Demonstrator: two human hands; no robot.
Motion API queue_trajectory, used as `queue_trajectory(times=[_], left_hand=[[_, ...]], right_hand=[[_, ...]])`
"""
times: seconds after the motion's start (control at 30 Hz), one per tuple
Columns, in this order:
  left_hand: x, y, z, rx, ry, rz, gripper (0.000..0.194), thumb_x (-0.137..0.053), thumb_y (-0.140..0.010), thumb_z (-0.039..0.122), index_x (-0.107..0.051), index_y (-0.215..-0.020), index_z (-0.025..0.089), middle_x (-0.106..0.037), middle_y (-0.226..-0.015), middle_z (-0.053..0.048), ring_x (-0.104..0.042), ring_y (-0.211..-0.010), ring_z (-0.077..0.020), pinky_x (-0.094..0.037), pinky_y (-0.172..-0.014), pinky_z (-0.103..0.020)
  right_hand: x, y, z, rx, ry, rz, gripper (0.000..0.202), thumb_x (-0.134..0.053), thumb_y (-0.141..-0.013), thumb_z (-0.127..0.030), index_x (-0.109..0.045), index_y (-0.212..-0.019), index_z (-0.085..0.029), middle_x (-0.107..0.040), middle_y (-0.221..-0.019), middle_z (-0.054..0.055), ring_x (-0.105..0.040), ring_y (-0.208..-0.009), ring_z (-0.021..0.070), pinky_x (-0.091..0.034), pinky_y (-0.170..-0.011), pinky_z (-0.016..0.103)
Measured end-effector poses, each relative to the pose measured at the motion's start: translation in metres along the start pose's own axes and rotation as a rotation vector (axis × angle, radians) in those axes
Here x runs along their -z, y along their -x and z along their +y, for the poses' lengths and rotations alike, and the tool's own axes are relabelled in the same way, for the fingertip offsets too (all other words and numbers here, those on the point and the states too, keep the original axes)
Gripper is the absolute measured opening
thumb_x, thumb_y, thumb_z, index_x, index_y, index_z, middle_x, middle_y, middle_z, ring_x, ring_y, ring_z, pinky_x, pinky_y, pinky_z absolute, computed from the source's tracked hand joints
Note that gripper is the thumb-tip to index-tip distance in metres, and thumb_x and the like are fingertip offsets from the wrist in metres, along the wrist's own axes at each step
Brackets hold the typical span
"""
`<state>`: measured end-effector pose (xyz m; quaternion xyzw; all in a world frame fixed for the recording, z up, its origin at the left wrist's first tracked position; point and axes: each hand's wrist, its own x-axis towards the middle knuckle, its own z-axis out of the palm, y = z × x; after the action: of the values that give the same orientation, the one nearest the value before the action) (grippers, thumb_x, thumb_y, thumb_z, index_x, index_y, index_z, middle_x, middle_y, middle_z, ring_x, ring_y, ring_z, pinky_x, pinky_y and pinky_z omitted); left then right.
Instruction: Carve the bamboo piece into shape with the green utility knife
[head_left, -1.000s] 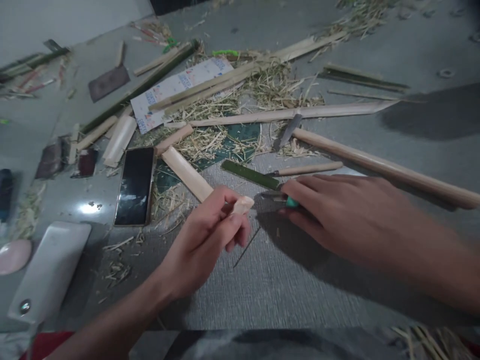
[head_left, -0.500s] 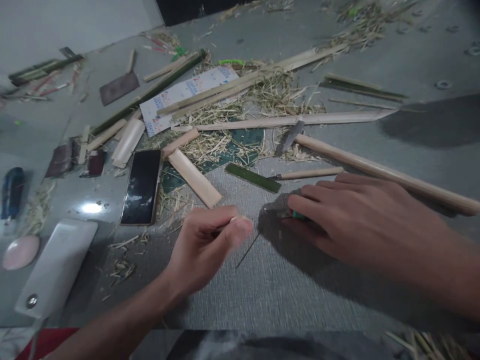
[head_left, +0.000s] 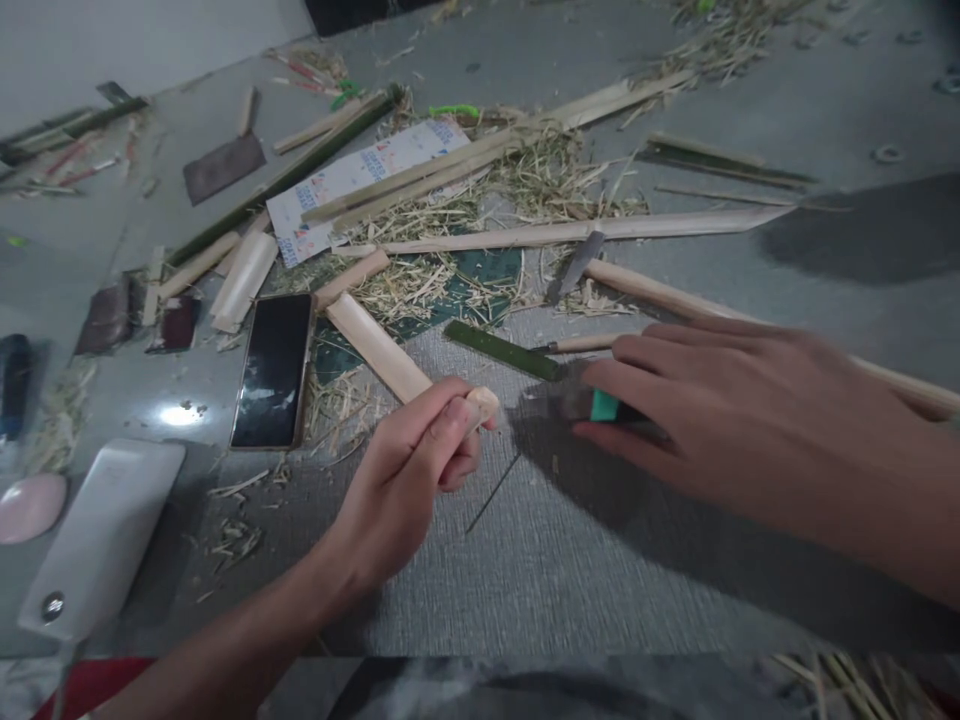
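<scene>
My left hand (head_left: 412, 465) is closed around a small pale wooden piece (head_left: 484, 404), its rounded end sticking out past the thumb. Low over the table at the right, my right hand (head_left: 720, 420) has thumb and fingers around a teal-and-black tool (head_left: 604, 405). A blurred metallic part seems to point left from it; the palm hides the rest. Just beyond the right fingers lie a green bamboo strip (head_left: 501, 350) and a thin tool with a wooden handle (head_left: 589, 343). A thin dark needle-like rod (head_left: 493, 494) lies between the hands.
A wooden-handled hammer (head_left: 660, 288) lies behind my right hand. Bamboo shavings (head_left: 532, 175) and a long split strip (head_left: 495, 236) cover the far middle. Left of my left hand are a phone (head_left: 273, 370), a pale bamboo slat (head_left: 379, 345) and a white corded device (head_left: 112, 530).
My left hand has turned and lifted slightly, bringing the wooden piece into clearer view. The right hand has shifted a little, showing more of the teal tool. The view has moved slightly.
</scene>
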<state>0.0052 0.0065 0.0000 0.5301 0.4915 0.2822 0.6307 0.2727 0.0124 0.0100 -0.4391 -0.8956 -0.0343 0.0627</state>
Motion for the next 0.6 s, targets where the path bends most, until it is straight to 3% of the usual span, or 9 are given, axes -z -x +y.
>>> queue_trajectory(times=[0.1, 0.27, 0.47, 0.6], left_hand=[[-0.001, 0.0, -0.001, -0.021, -0.11, 0.012, 0.032, -0.042, -0.113, 0.033, -0.059, -0.089, 0.02, -0.04, -0.061, 0.007, -0.034, -0.052, -0.0092, -0.028, -0.05, -0.026], [-0.001, 0.003, -0.004, -0.055, -0.265, -0.011, 0.039, -0.042, -0.114, 0.033, -0.044, -0.077, 0.022, -0.042, -0.064, 0.006, -0.038, -0.057, -0.0094, -0.032, -0.054, -0.026], [-0.001, 0.006, 0.001, -0.072, -0.402, -0.069, 0.032, -0.042, -0.112, 0.029, -0.047, -0.081, 0.022, -0.042, -0.065, 0.007, -0.04, -0.059, -0.01, -0.03, -0.054, -0.026], [-0.002, 0.006, 0.005, -0.111, -0.537, -0.103, 0.015, -0.055, -0.103, 0.022, -0.051, -0.088, 0.023, -0.04, -0.061, 0.01, -0.036, -0.053, -0.0087, -0.028, -0.05, -0.024]], right_hand=[[0.0, -0.003, -0.003, 0.03, 0.022, -0.03, 0.029, -0.045, -0.109, -0.05, -0.058, -0.096, -0.027, -0.072, -0.095, 0.003, -0.073, -0.086, 0.0292, -0.044, -0.064, 0.041], [0.0, -0.006, -0.01, 0.089, -0.041, 0.065, 0.035, -0.039, -0.112, -0.053, -0.058, -0.102, -0.025, -0.069, -0.095, 0.003, -0.07, -0.085, 0.0256, -0.039, -0.059, 0.038], [0.0, -0.008, -0.015, 0.083, -0.056, 0.015, 0.029, -0.054, -0.109, -0.049, -0.062, -0.101, -0.023, -0.068, -0.091, 0.003, -0.069, -0.085, 0.0257, -0.036, -0.062, 0.037], [0.0, -0.009, -0.017, 0.086, -0.073, 0.029, 0.023, -0.06, -0.107, -0.042, -0.065, -0.1, -0.021, -0.069, -0.086, 0.003, -0.069, -0.081, 0.0254, -0.037, -0.066, 0.037]])
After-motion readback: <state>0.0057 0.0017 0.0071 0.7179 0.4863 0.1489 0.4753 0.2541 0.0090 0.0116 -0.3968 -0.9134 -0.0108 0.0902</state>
